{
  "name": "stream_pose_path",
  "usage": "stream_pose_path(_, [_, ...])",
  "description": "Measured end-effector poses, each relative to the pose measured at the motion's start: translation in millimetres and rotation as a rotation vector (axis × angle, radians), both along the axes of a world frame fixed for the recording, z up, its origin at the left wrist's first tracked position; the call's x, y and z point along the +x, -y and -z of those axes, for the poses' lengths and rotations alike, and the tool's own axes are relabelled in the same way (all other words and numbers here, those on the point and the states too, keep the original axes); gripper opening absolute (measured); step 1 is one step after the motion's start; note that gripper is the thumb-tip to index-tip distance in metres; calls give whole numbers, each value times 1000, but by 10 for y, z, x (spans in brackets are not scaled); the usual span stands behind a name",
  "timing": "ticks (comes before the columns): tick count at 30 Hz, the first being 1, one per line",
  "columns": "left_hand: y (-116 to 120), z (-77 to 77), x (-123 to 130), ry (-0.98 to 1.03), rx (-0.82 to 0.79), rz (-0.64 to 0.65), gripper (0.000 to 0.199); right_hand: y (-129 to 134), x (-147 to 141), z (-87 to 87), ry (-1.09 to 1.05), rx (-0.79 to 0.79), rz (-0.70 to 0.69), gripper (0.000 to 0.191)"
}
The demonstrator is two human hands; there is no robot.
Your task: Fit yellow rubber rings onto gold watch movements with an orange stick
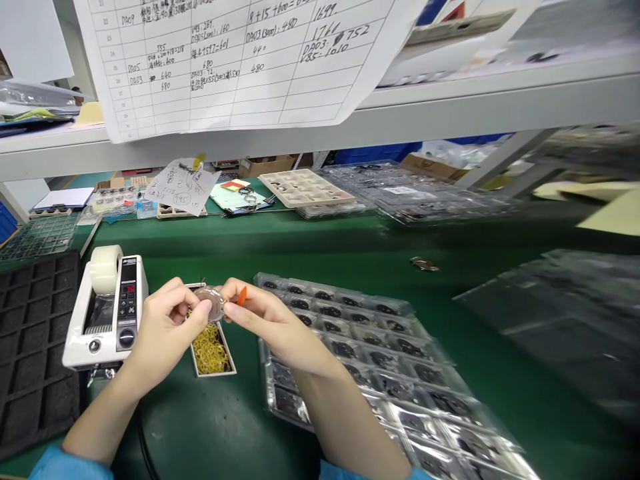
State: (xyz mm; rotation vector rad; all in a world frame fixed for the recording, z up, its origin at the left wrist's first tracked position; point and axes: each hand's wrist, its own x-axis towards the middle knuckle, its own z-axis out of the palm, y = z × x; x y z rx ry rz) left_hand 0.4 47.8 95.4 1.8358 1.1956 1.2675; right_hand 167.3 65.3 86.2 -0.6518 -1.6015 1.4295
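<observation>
A round, shiny, glass-like disc [216,304], perhaps a watch part, is held up between my two hands. My left hand [173,319] pinches its left side between thumb and curled fingers. The thumb and forefinger of my right hand [260,317] close at the disc's right edge. A small orange pointed piece [242,296] sticks up between the fingers of that hand; the rest of it is hidden. Below the disc lies a white box [216,375] of small yellow ring-like pieces [210,350], partly covered by my left hand.
A white tape dispenser [133,293] stands at left, beside a black compartment tray [40,347]. Clear plastic trays [370,333] of dark parts extend under my right forearm. A small metallic part [424,264] lies behind them. A shelf [300,137] with a handwritten sheet [240,67] crosses above.
</observation>
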Motion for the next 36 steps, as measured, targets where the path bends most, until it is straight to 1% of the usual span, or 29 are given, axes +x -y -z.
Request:
stream_pose_path(3, [-3,1,-21,-145,115,-119,27,-17,17,14,27,-5,25,43])
stream_pose_path(6, [-16,-33,-111,-279,243,-278,24,-36,49,15,3,2,18,42])
stream_pose_path(8, [-17,-61,-172,-253,361,-353,16,-35,61,5,-15,3,-10,40])
stream_pose_path(9, [-11,-70,-191,-214,425,-346,11,-27,62,-1,-21,1,-31,39])
stream_pose_path(10, [-2,-73,-196,-177,476,-301,6,-15,59,-7,-26,-3,-51,38])
stream_pose_path(11, [9,-71,-188,-149,508,-221,6,2,54,-12,-30,-4,-69,38])
stream_pose_path(13, [32,-50,-138,-116,519,-32,13,44,43,-20,-41,-10,-90,37])
stream_pose_path(15, [46,-24,-69,-99,525,88,14,89,37,-26,-59,-12,-111,37])
stream_pose_path(17, [56,-12,-17,-92,555,132,13,129,36,-30,-76,-8,-148,36])
stream_pose_path(19, [71,-20,3,-115,571,145,15,158,35,-26,-91,-9,-188,37])
stream_pose_path(22, [110,-53,-11,-161,550,161,19,178,11,8,-131,-63,-233,40])
stream_pose_path(25, [144,-88,-35,-189,477,219,26,183,-68,71,-192,-154,-268,43])
stream_pose_path(29, [121,-134,-79,-215,341,361,40,186,-187,116,-226,-237,-254,46])
stream_pose_path(31, [86,-161,-151,-249,334,378,46,157,-162,108,-227,-240,-197,49])
stream_pose_path(32, [71,-178,-207,-266,351,345,45,124,-114,105,-232,-215,-125,49])
stream_pose_path(33, [62,-197,-278,-275,378,284,41,74,-45,107,-232,-168,-22,50])
stream_pose_path(34, [60,-219,-361,-265,408,198,36,5,40,117,-213,-102,110,49])
stream_pose_path(35, [68,-244,-452,-231,438,99,31,-83,131,140,-152,-23,250,48])
stream_pose_path(36, [86,-273,-547,-179,465,-1,27,-190,218,175,-34,48,377,47])
